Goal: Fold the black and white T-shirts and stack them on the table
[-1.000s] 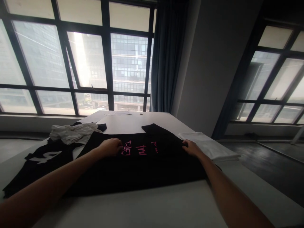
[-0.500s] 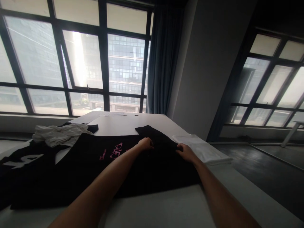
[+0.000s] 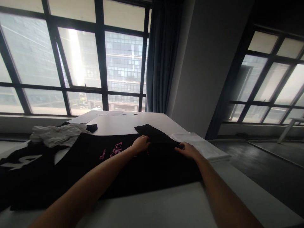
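Observation:
A black T-shirt (image 3: pixel 78 164) with pink lettering lies spread across the white table, its right part folded over and a black corner pointing to the back. My left hand (image 3: pixel 142 143) is on the middle of the shirt, beside the lettering. Its fingers are bent and closed on the cloth; the fingertips are partly hidden. At the right edge of the folded part, my right hand (image 3: pixel 188 150) has thumb and fingers closed on the fabric. Some of the pink print is covered by my left forearm and the fold.
Left of the shirt lie a crumpled white garment (image 3: pixel 57 134) and a black garment with a white print (image 3: pixel 21 161). Folded white cloth (image 3: pixel 201 147) rests at the table's right edge. Papers (image 3: pixel 104 113) lie at the back of the white table (image 3: pixel 152 209), before windows and a blue curtain (image 3: pixel 161 63).
My left hand has shifted slightly left, and its fingers lie lower on the cloth. My right hand has slid a little along the edge, its thumb and finger a bit further apart.

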Available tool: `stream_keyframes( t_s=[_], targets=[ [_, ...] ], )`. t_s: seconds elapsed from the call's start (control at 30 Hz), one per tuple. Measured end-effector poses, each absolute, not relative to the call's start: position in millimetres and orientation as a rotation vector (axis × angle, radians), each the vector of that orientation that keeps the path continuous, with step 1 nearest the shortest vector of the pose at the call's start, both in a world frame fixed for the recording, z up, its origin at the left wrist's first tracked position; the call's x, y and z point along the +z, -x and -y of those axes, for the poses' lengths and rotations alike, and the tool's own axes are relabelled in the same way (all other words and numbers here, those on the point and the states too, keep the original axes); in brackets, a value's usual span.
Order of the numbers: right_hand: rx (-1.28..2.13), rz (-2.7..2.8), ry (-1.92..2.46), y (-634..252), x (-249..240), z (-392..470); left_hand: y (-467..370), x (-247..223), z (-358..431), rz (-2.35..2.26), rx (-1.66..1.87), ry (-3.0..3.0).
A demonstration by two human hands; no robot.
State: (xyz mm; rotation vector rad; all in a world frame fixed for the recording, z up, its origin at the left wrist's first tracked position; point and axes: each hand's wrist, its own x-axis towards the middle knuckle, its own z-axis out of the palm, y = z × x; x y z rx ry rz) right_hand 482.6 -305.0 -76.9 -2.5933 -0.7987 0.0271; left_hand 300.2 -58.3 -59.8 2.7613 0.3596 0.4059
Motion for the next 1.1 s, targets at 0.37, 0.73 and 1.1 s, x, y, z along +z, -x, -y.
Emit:
stream_keyframes(
  t_s=[0.37,0.73,1.1],
  targets=[
    [0.027,0.848,2.67,-483,-67,312,-160,-54,61,-0.083,-0.182,-3.001],
    [0.536,0.946,2.474,-471,-40,351,-24,-38,-109,-0.627,-0.189,-2.79],
    [0.555,0.711,2.428,-477,-42,358,1,-53,-142,-0.756,0.011,-2.747]
  ],
)
